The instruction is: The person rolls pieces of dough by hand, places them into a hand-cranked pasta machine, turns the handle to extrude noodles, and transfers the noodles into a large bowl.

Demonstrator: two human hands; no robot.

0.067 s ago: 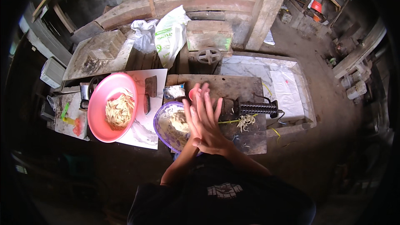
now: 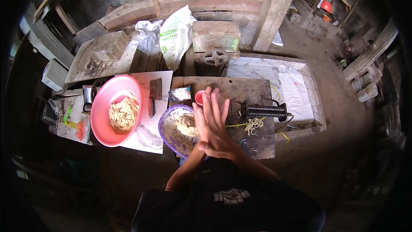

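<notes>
My left hand point(image 2: 198, 112) and my right hand point(image 2: 218, 125) are pressed flat together, fingers stretched out and pointing away from me. They hover over the right rim of a purple bowl point(image 2: 165, 125) that holds pale dough point(image 2: 184, 124). Whether anything lies between the palms is hidden. A small pink cup point(image 2: 199, 98) stands just beyond my fingertips on the wooden board point(image 2: 244, 89). A black ridged roller point(image 2: 264, 111) lies to the right, with cut noodle strands point(image 2: 254, 124) beside it.
A pink basin point(image 2: 101, 103) of noodle strips sits at the left on a white sheet, with a cleaver point(image 2: 154, 91) next to it. Behind are a white sack point(image 2: 176, 34), a metal box with a handwheel point(image 2: 215, 56) and a wooden post point(image 2: 274, 8). A lined pit point(image 2: 294, 87) lies to the right.
My joined hands have slid slightly; otherwise nothing has visibly changed.
</notes>
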